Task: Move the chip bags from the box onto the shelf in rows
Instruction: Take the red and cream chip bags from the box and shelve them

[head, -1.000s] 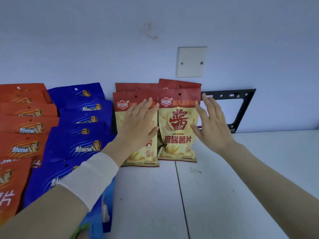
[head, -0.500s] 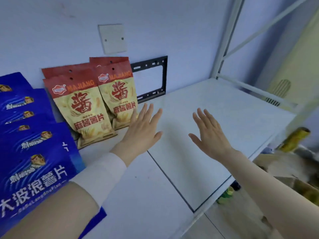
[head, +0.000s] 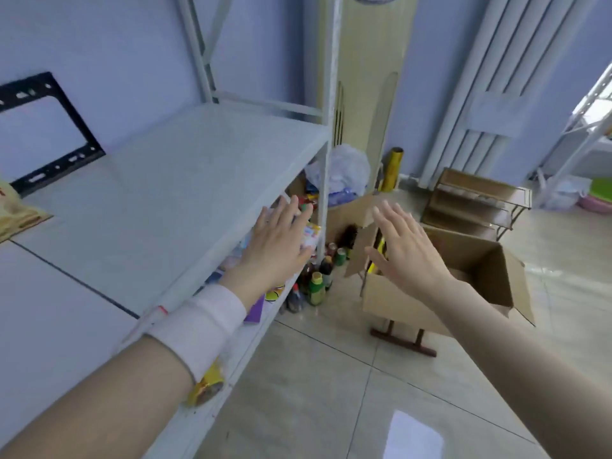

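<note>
Head: shelf post [head: 326, 160] btwn L hand [head: 281, 246], box [head: 394, 301].

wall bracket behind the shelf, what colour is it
Black. The head view shows the wall bracket at the far left, behind the shelf.

Only a corner of one chip bag [head: 18, 215] shows, cut by the left edge. The right hand [head: 407, 256] covers much of the inside of the box [head: 486, 273]; a yellow sliver there is perhaps a bag. Goods below hide under the shelf [head: 185, 180] and the left hand [head: 281, 241]. Labels on the floor bottles [head: 318, 283] blur.
</note>
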